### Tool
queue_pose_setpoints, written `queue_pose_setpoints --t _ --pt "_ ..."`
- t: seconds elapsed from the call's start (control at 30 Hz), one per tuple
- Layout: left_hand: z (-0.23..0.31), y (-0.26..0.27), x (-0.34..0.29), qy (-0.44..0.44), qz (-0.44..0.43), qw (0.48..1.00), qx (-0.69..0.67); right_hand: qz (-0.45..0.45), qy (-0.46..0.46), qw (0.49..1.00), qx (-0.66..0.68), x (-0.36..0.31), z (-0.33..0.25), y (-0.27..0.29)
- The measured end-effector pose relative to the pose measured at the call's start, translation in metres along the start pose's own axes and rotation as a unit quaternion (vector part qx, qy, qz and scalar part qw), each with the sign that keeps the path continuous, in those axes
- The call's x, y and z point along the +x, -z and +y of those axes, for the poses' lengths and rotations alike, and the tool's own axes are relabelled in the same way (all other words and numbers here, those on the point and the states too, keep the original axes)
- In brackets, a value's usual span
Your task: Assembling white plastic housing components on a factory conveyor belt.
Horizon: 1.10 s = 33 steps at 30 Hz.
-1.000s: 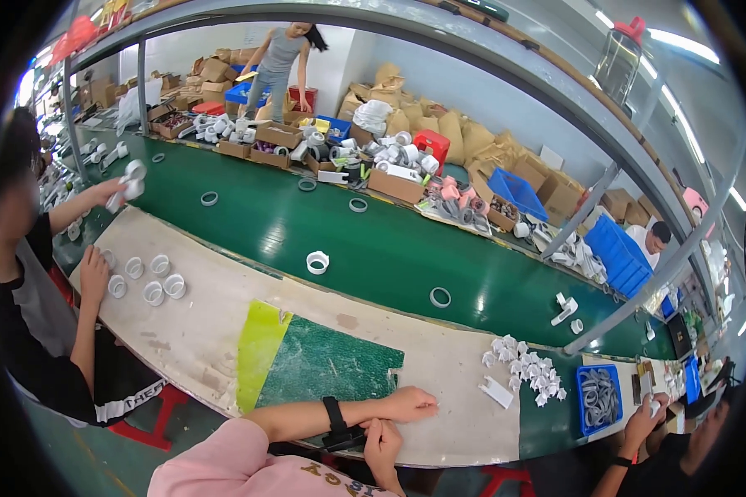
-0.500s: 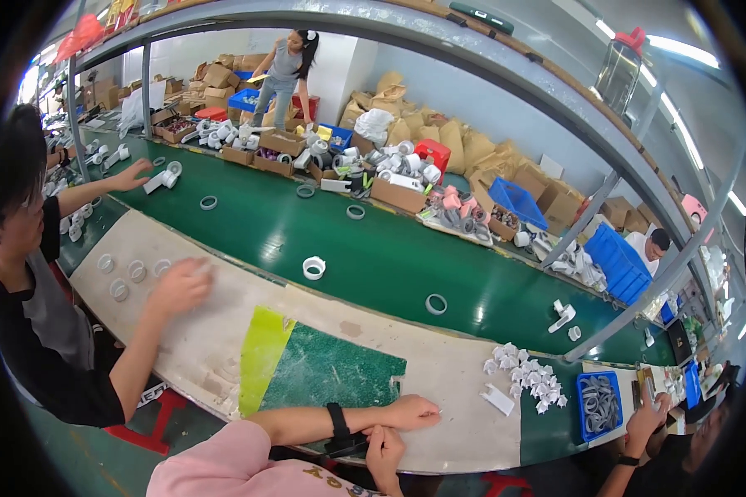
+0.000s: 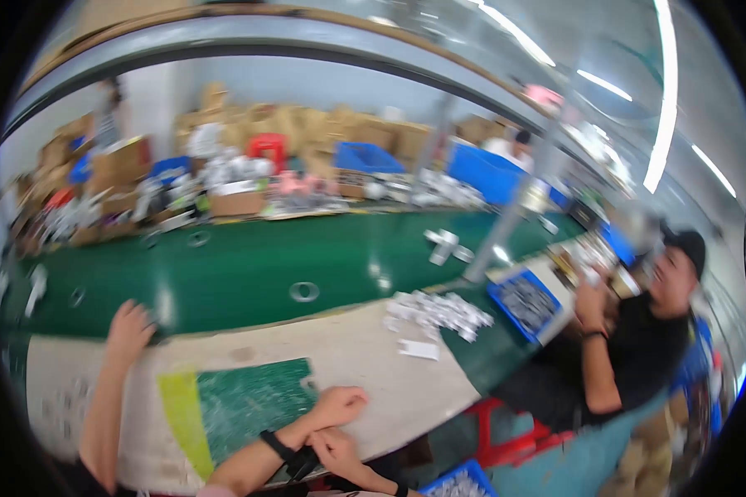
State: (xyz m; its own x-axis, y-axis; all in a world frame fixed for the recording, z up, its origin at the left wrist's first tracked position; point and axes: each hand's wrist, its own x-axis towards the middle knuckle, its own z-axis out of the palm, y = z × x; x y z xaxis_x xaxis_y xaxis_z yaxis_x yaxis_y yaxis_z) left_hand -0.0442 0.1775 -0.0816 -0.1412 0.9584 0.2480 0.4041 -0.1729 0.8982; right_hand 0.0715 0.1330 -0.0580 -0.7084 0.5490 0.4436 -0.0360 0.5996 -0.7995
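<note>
My left forearm, with a black strap (image 3: pixel 275 445) at the wrist, crosses the front edge of the bench. My left hand (image 3: pixel 340 406) rests over the pale bench top (image 3: pixel 406 398), its fingers curled in with nothing visible in them. Just below it, my right hand (image 3: pixel 336 451) lies against the left wrist, fingers stretched toward a dark device (image 3: pixel 302 464) beside the strap. Left of both hands lie a green mat (image 3: pixel 249 406) and a yellow-green sheet (image 3: pixel 182 422). Beyond them are a pile of small white plastic parts (image 3: pixel 435 315) and a flat white piece (image 3: pixel 419 349). Motion blurs the picture.
A green conveyor belt (image 3: pixel 224 282) runs behind the bench, carrying a grey ring (image 3: pixel 304 291) and white fittings (image 3: pixel 445 246). A co-worker's hand (image 3: pixel 130 331) is at the left. Another person in black (image 3: pixel 630 348) sits right, near a blue tray (image 3: pixel 526 302) and red stool (image 3: pixel 506 447).
The view has swung to the right, bringing the right-hand co-worker more fully into sight. My two hands stay together at the left wrist. The left co-worker's hand now shows by the belt edge.
</note>
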Motion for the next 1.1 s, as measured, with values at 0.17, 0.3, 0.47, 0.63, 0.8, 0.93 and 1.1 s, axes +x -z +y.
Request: queue_pose_setpoints --t 0.17,0.3,0.47,0.63,0.8,0.93,1.1 --pt "0.023 0.022 -0.010 0.081 0.004 0.996 -0.025 0.018 -0.007 0.999 0.040 0.001 -0.003 -0.013" --pt "0.029 0.014 -0.004 0.087 -0.026 0.995 -0.043 0.008 -0.011 0.999 0.048 -0.002 -0.004 -0.004" --pt "0.030 0.013 -0.007 0.104 -0.013 0.992 -0.063 0.015 -0.015 0.998 0.051 -0.005 -0.003 -0.009" --pt "0.026 0.006 -0.002 0.092 -0.017 0.994 -0.049 0.010 -0.017 0.999 0.035 -0.005 -0.002 -0.001" --pt "0.018 0.017 -0.002 0.099 0.000 0.995 0.013 0.023 0.001 0.998 0.060 0.006 -0.003 -0.007" --pt "0.010 0.017 -0.010 0.050 0.014 0.998 0.023 -0.031 0.026 0.999 0.005 0.001 0.006 -0.014" --pt "0.010 -0.020 0.015 -0.054 0.031 0.998 -0.020 0.031 0.043 0.998 -0.036 -0.001 0.016 0.009"
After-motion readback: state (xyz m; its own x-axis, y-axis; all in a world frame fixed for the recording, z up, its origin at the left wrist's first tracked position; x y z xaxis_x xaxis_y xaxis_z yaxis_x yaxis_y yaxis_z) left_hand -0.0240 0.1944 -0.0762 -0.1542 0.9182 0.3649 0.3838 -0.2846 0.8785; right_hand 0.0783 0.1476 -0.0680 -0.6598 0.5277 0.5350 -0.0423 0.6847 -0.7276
